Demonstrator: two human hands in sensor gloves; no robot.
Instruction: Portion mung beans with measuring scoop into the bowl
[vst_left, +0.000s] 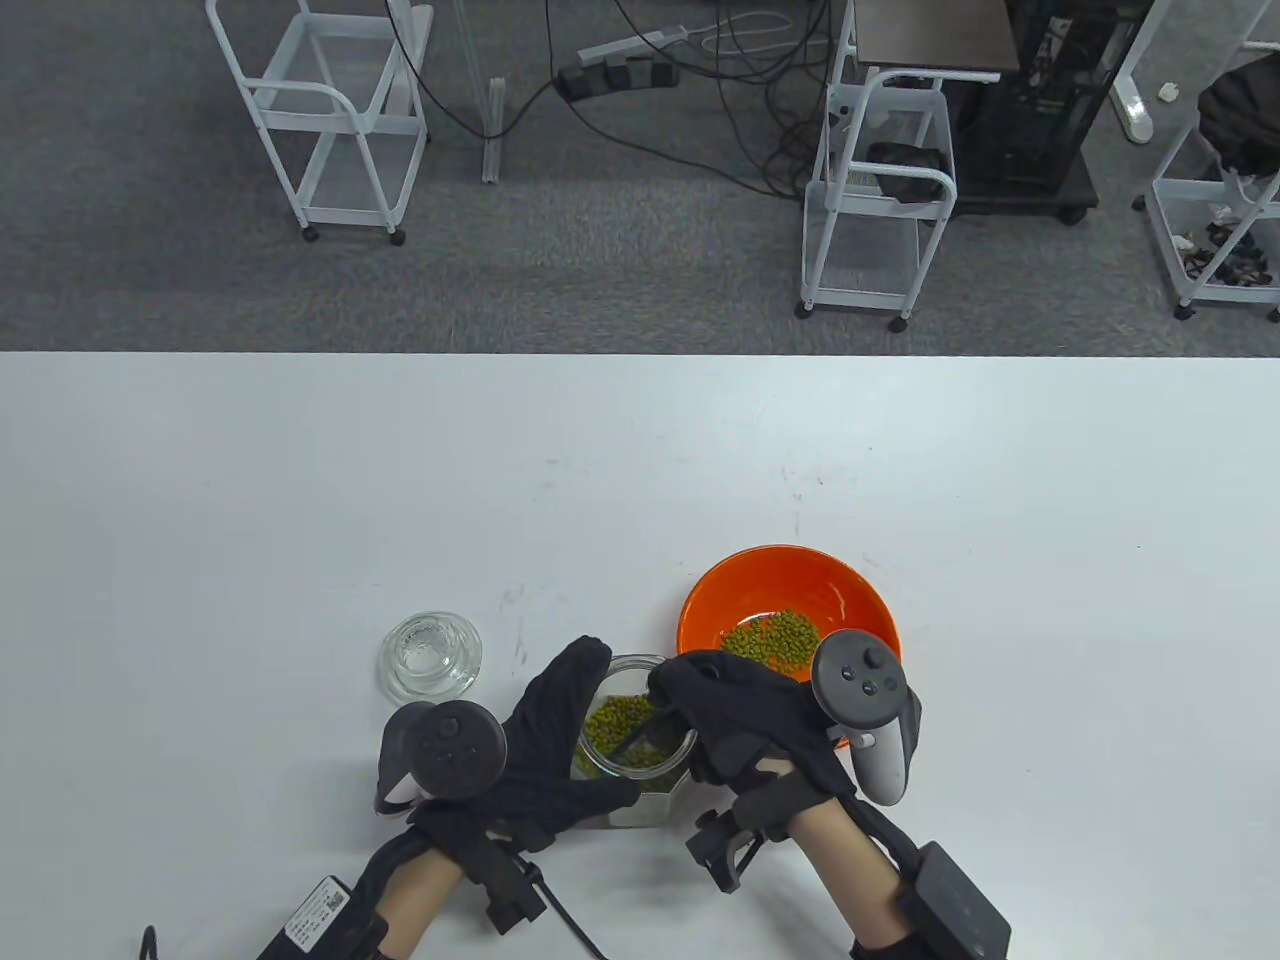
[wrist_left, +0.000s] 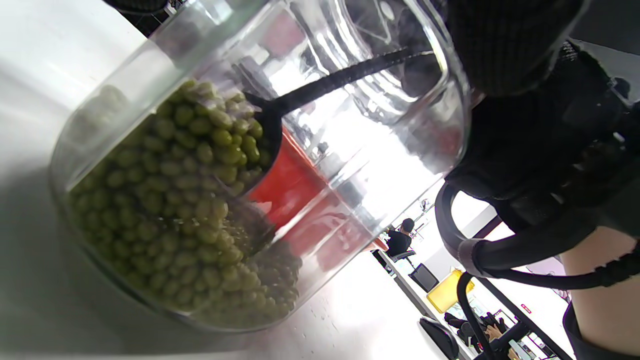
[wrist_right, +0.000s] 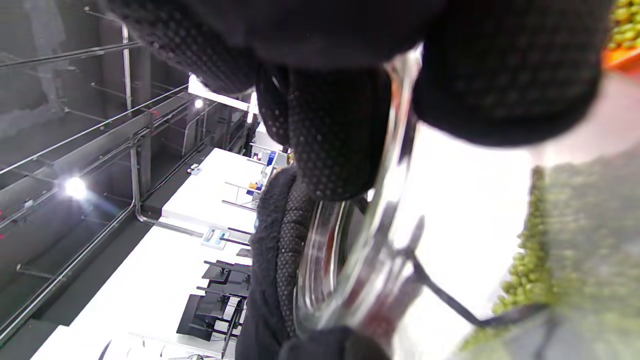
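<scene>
On the white surface (vst_left: 300, 520), going left to right, a glass lid (vst_left: 430, 656) lies alone at about 9 o'clock from the jar (vst_left: 635, 735), apart from it. The left hand (vst_left: 545, 750) wraps the jar from its 9 o'clock side, its grip clamped on the glass, thumb along the near wall and fingers round the far rim; the jar looks tipped toward the right hand. The mung beans (wrist_left: 170, 210) lie banked in the lower part of the jar.

The right hand (vst_left: 745, 735) sits at the jar's 3 o'clock, fingers closed on the handle of the black measuring scoop (wrist_left: 280, 112), whose bowl is buried in the beans, as the left wrist view shows. So the step in hand appears to be loading the scoop, with 1 small heap of beans (vst_left: 775, 640) already lying in the orange bowl (vst_left: 790, 590), which stands at about 1 o'clock from the jar, just beside it.

The next move probably calls for lifting the scoop level out of the jar mouth without knocking the rim, carrying it toward 1 o'clock over the bowl, then tipping it there. The left hand should keep the jar steady meanwhile.
</scene>
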